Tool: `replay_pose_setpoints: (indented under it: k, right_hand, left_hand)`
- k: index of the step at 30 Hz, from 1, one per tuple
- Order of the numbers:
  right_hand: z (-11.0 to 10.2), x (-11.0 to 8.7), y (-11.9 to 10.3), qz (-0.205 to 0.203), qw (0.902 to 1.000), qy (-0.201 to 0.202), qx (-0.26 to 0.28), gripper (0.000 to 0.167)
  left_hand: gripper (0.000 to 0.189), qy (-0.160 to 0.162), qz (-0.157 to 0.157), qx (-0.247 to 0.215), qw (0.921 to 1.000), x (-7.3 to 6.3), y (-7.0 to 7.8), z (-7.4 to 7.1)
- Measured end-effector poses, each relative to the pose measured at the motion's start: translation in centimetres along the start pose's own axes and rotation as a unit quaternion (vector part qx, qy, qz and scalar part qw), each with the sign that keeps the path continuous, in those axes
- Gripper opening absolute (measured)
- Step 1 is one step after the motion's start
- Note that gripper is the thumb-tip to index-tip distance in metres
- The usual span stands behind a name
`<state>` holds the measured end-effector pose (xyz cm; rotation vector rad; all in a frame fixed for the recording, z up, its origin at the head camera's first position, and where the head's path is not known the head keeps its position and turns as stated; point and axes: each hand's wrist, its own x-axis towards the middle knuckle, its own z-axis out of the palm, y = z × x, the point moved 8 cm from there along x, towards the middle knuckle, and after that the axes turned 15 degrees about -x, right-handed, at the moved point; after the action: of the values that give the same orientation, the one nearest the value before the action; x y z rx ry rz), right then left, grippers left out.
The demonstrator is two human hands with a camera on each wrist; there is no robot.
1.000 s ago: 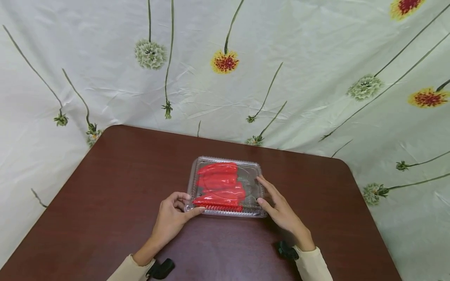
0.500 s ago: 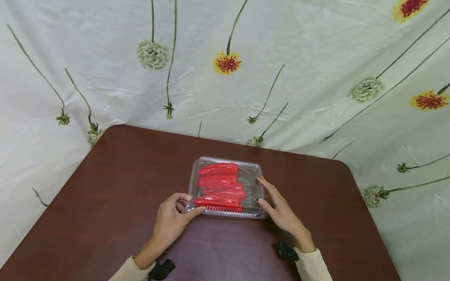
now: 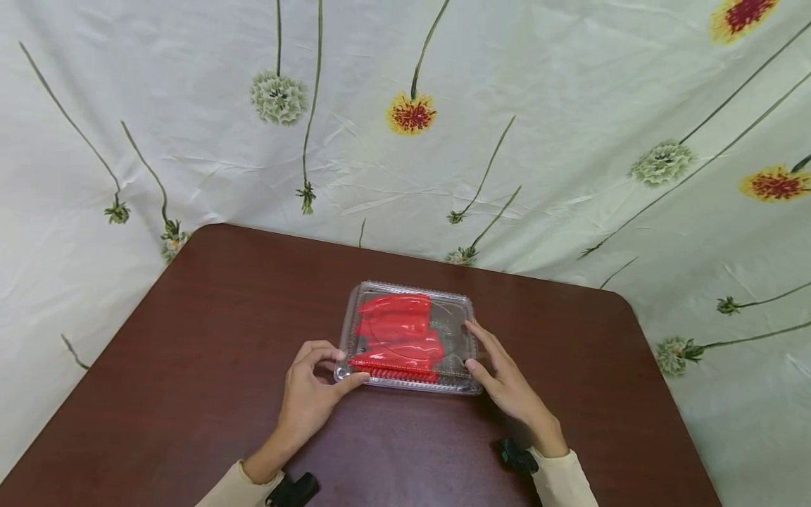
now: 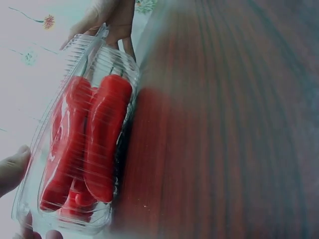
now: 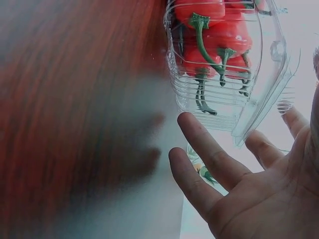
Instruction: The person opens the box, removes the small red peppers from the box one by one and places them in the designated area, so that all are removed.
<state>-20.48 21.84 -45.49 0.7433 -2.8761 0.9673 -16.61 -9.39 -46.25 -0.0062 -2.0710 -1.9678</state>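
Observation:
A clear plastic clamshell container [image 3: 453, 310] lies closed on the table, holding several red peppers [image 3: 399, 327]. In the right wrist view the peppers' green stems [image 5: 200, 40] show through the ribbed side. My left hand [image 3: 309, 391] grips the near left corner, thumb on the front rim and bent fingers at the left side. The left wrist view shows its thumb [image 4: 14, 172] against the lid's rim. At the container's right side is my right hand [image 3: 510, 387], its spread, nearly straight fingers [image 5: 199, 139] touching the edge.
The dark brown wooden table [image 3: 253, 310] has rounded far corners. Behind it and along the right hangs a white cloth [image 3: 355, 155] printed with flowers. Black wrist straps [image 3: 294, 489] sit by both light sleeves.
The head view has shifted slightly. Both hands stay at the container, which keeps its place on the table.

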Motion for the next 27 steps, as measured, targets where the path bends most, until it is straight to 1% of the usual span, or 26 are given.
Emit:
replay_pose_setpoints:
  k: [3, 7, 11, 17, 21, 27]
  right_hand:
    - [0.07, -0.01, 0.03, 0.001, 1.0, -0.001, 0.0, 0.066]
    - [0.11, 0.0, 0.1, -0.001, 1.0, 0.0, -0.002, 0.066]
    - [0.05, -0.06, 0.18, 0.0, 1.0, 0.001, -0.008, 0.066]
    - [0.04, 0.17, 0.19, -0.003, 1.0, 0.0, -0.009, 0.065]
    - [0.1, 0.18, 0.31, -0.004, 0.9999, 0.0, -0.013, 0.065]
    - [0.17, 0.13, 0.4, -0.005, 0.9999, -0.001, -0.009, 0.065]
  left_hand:
    - [0.04, 0.003, -0.001, -0.014, 0.9999, -0.06, -0.03, -0.05]
    - [0.038, 0.003, 0.008, -0.029, 0.9995, -0.18, 0.07, 0.02]
    - [0.039, -0.004, 0.011, -0.03, 0.9995, -0.29, 0.05, 0.15]
    - [0.038, -0.008, 0.013, -0.032, 0.9994, -0.09, 0.05, 0.11]
    - [0.033, -0.011, 0.018, -0.026, 0.9994, -0.13, 0.09, 0.15]
    - [0.034, -0.009, 0.036, -0.002, 0.9993, -0.2, 0.31, 0.05]
